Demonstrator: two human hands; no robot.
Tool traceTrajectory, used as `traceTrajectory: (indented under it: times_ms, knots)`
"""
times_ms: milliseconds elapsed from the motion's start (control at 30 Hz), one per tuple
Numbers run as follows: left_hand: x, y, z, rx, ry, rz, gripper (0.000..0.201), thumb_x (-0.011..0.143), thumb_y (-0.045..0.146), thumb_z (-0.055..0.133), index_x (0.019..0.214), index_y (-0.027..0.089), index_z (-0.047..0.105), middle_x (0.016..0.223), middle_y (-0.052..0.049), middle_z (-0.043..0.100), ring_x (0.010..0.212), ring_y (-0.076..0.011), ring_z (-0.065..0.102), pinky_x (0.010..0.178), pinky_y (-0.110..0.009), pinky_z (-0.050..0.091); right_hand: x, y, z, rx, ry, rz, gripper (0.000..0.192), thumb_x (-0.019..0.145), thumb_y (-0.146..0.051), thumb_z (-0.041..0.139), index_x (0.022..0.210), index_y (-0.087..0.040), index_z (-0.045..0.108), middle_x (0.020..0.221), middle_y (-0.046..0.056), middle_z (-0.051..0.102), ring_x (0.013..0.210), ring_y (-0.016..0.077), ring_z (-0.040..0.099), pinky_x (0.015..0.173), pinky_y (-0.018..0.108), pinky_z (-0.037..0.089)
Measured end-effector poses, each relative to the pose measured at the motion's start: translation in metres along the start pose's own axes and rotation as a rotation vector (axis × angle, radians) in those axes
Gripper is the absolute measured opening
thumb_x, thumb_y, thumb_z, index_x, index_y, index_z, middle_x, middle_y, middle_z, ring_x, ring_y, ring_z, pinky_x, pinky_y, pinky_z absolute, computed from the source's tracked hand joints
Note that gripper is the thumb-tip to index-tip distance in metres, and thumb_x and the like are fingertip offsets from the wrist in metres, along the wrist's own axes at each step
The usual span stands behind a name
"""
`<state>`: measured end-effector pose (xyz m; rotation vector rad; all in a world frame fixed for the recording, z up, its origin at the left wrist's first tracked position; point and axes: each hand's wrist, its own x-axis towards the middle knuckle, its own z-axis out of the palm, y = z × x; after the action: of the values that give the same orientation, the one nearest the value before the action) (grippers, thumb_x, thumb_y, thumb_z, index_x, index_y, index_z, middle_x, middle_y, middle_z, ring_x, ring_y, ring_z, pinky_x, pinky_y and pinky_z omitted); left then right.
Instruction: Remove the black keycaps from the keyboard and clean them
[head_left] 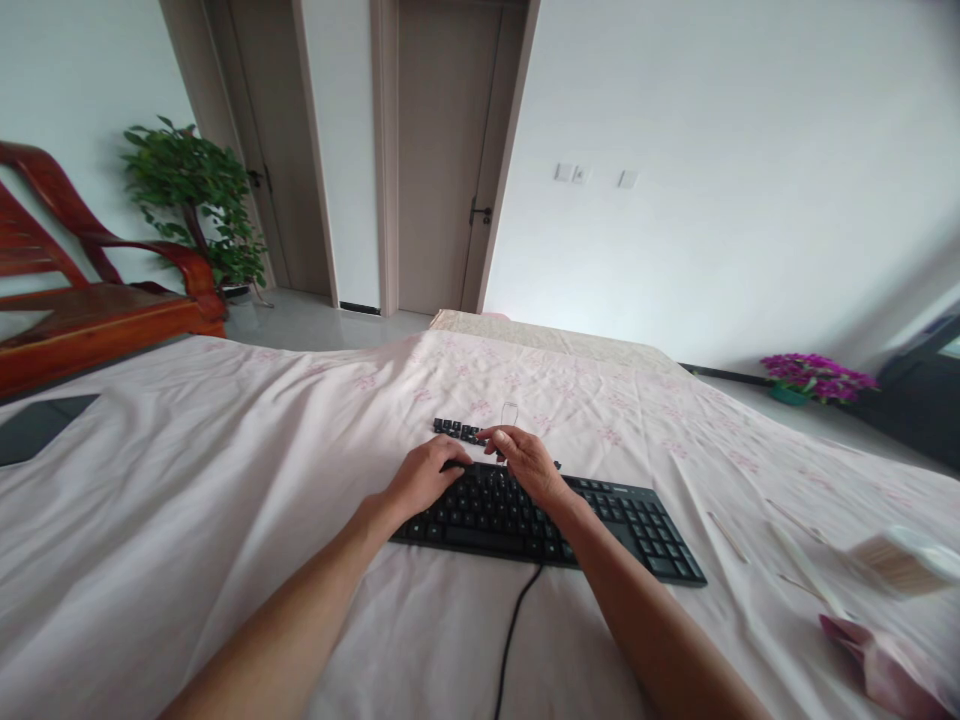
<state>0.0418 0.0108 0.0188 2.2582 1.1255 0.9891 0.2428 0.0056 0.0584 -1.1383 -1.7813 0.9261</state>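
A black keyboard (600, 525) lies on a pink flowered cloth (225, 470), its cable running toward me. My left hand (421, 477) rests on the keyboard's upper left edge, fingers curled down. My right hand (529, 462) is over the top row, fingertips pinched toward a row of loose black keycaps (456, 429) lying just beyond the keyboard. A thin wire keycap puller (510, 411) stands right behind my right fingers. Whether either hand grips a keycap is hidden.
A dark tablet (37, 425) lies at the left edge of the cloth. Thin sticks (802, 570) and a blurred box (900, 560) sit at right, a pink object (877, 665) at bottom right. A wooden chair (90, 300) and plant (195, 200) stand behind.
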Motion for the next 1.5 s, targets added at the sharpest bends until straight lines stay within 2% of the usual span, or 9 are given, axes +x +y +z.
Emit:
traceTrajectory:
  times_ms: [133,333,467,533,667,800,967,1233,1500]
  knots:
    - [-0.001,0.007,-0.002,0.043,-0.041,-0.012,0.021,0.076,0.015,0.060,0.091,0.027,0.068,0.106,0.001,0.063,0.099,-0.0169,0.059,0.092,-0.029,0.045,-0.007,0.003,0.006,0.141,0.000,0.010,0.042,0.088,-0.051,0.047,0.103,-0.017,0.067,0.080,0.003,0.062,0.064,0.0114,0.054,0.059,0.023,0.046]
    - [0.000,0.017,-0.003,0.006,-0.055,-0.002,0.026,0.074,0.013,0.062,0.096,0.027,0.068,0.108,-0.001,0.063,0.101,-0.0190,0.059,0.093,-0.031,0.044,-0.011,0.001,0.012,0.111,-0.054,-0.040,0.041,0.091,-0.049,0.043,0.100,-0.016,0.067,0.078,0.003,0.062,0.068,0.0116,0.056,0.063,0.023,0.047]
    - [0.000,0.020,-0.003,-0.004,-0.063,-0.006,0.026,0.073,0.011,0.060,0.093,0.025,0.068,0.102,-0.001,0.065,0.099,-0.0197,0.059,0.091,-0.031,0.044,-0.011,0.002,0.014,0.039,-0.087,-0.050,0.042,0.092,-0.050,0.042,0.100,-0.016,0.066,0.081,0.003,0.063,0.074,0.0139,0.059,0.065,0.024,0.048]
    - [0.001,0.021,-0.002,0.005,-0.070,0.006,0.024,0.073,0.010,0.059,0.090,0.025,0.067,0.099,-0.001,0.065,0.097,-0.0197,0.059,0.090,-0.030,0.044,-0.012,0.002,0.014,-0.019,-0.104,-0.107,0.040,0.092,-0.048,0.042,0.099,-0.017,0.066,0.083,0.004,0.065,0.079,0.0150,0.060,0.070,0.025,0.048]
    - [0.000,0.021,0.000,0.029,-0.072,0.017,0.018,0.074,0.012,0.059,0.085,0.024,0.068,0.100,-0.001,0.066,0.097,-0.0203,0.058,0.089,-0.030,0.043,-0.012,-0.001,0.014,-0.227,-0.116,-0.259,0.034,0.095,-0.042,0.041,0.096,-0.021,0.068,0.088,0.004,0.067,0.089,0.0163,0.059,0.084,0.028,0.044]
    - [0.000,0.019,0.001,0.018,-0.063,0.010,0.015,0.078,0.018,0.059,0.087,0.024,0.069,0.099,-0.002,0.066,0.096,-0.0201,0.058,0.085,-0.028,0.044,-0.012,-0.002,0.016,-0.411,-0.130,-0.270,0.032,0.095,-0.041,0.041,0.101,-0.024,0.068,0.095,0.003,0.069,0.093,0.0171,0.059,0.085,0.028,0.042]
    - [0.000,0.020,0.003,0.029,-0.067,-0.010,0.021,0.078,0.020,0.059,0.095,0.026,0.069,0.099,-0.001,0.067,0.094,-0.0200,0.059,0.083,-0.028,0.044,-0.015,0.002,0.019,-0.276,-0.152,-0.227,0.034,0.095,-0.042,0.039,0.103,-0.022,0.066,0.088,0.001,0.068,0.081,0.0145,0.063,0.079,0.024,0.044]
    - [-0.001,0.025,0.006,0.047,-0.063,-0.021,0.012,0.075,0.017,0.061,0.079,0.026,0.069,0.098,0.000,0.067,0.096,-0.0203,0.058,0.086,-0.029,0.043,-0.019,0.005,0.019,-0.211,-0.091,-0.211,0.038,0.095,-0.044,0.037,0.083,-0.019,0.063,0.078,0.001,0.065,0.074,0.0136,0.061,0.077,0.024,0.044]
    - [-0.002,0.028,0.009,0.017,-0.020,-0.021,0.011,0.074,0.019,0.065,0.083,0.024,0.067,0.094,-0.001,0.068,0.094,-0.0201,0.059,0.087,-0.030,0.043,-0.027,0.008,0.019,-0.123,0.055,-0.245,0.039,0.095,-0.046,0.036,0.081,-0.019,0.061,0.077,0.002,0.063,0.061,0.0117,0.055,0.065,0.024,0.045]
